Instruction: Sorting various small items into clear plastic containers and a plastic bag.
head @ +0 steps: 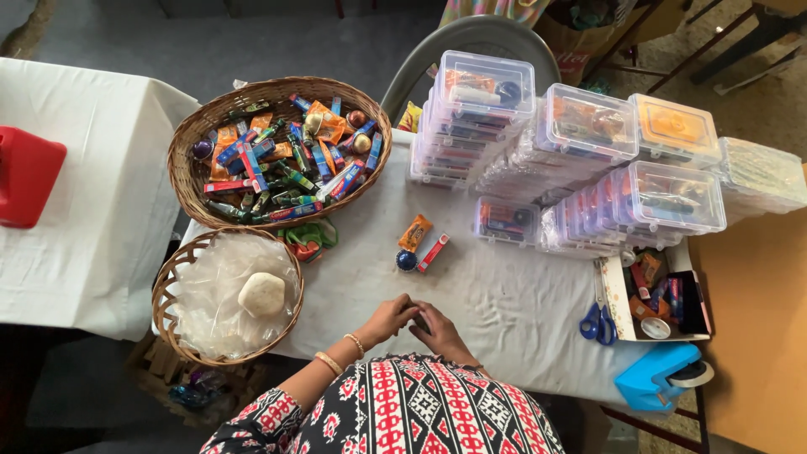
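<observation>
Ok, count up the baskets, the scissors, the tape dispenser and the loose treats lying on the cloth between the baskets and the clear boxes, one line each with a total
Wicker baskets: 2, one of sweets and one of clear wrap
Blue scissors: 1
Blue tape dispenser: 1
Loose treats on the cloth: 3, an orange packet, a blue ball and a red stick
Total: 7

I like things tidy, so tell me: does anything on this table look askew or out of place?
Yes. The stacks of clear plastic boxes lean and slump against each other. Three sweets lie loose on the white cloth, outside the full basket.
</observation>
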